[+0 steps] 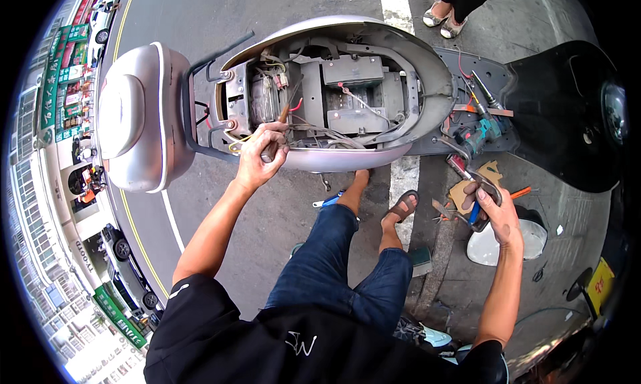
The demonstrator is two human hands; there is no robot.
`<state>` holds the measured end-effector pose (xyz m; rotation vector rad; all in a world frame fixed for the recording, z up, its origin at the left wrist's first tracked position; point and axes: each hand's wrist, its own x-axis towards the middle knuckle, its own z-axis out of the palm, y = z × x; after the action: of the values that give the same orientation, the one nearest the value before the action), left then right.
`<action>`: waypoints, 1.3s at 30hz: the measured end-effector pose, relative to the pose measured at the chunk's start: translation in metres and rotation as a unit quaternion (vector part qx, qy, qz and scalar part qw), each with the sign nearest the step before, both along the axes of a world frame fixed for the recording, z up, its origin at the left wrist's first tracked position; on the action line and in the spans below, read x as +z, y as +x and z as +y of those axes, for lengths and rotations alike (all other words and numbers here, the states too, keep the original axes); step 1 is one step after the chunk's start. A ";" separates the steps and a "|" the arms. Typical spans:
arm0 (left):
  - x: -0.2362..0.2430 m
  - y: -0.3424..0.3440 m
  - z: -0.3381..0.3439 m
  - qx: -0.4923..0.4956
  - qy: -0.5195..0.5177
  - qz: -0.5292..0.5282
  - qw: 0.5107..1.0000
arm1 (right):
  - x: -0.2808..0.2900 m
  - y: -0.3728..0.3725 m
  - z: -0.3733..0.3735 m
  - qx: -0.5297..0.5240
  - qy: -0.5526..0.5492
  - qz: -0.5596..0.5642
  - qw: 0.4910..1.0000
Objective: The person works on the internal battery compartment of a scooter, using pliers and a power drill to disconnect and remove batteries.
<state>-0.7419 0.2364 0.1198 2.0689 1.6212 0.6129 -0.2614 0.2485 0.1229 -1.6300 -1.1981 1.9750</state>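
Observation:
A silver scooter [347, 158] lies across the view, its under-seat bay open. My left hand [260, 153] is closed round a tool with a brown handle [270, 151]; its narrow front end reaches over wiring [294, 107] at the bay's left side. Whether the tip touches anything I cannot tell. Inside the bay are two grey box-shaped units [352, 70], with a pale wire and red connector across them. To the right of the bay, my right hand [497, 214] grips a tool with a red and metal front end [459, 163], a dark curved body and a blue part; its exact kind is unclear.
A teal power tool [481, 135] and other hand tools lie on the scooter's footboard [497, 97]. Cardboard [475, 183], an orange-handled tool [521, 192] and a white panel [511, 244] are on the ground. A bystander's feet [444, 20] stand beyond the scooter. The silver top box [143, 117] is at left.

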 end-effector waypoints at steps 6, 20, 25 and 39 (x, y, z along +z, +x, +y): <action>-0.021 0.001 0.001 -0.024 -0.010 0.048 0.998 | 0.022 -0.185 0.162 0.391 0.279 -0.130 0.867; -0.052 0.018 0.017 0.060 0.073 0.022 0.995 | -0.165 -0.286 0.237 0.536 0.357 -0.233 0.729; -0.048 0.021 0.014 0.058 0.053 0.048 0.996 | -0.164 -0.290 0.246 0.534 0.276 -0.217 0.769; -0.053 0.025 0.019 0.074 0.064 0.081 0.992 | -0.167 -0.279 0.277 0.554 0.260 -0.189 0.768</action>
<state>-0.7166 0.2558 0.0665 2.1522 1.8847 0.6285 -0.5405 0.5255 -0.0443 -1.0624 -3.0434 1.4393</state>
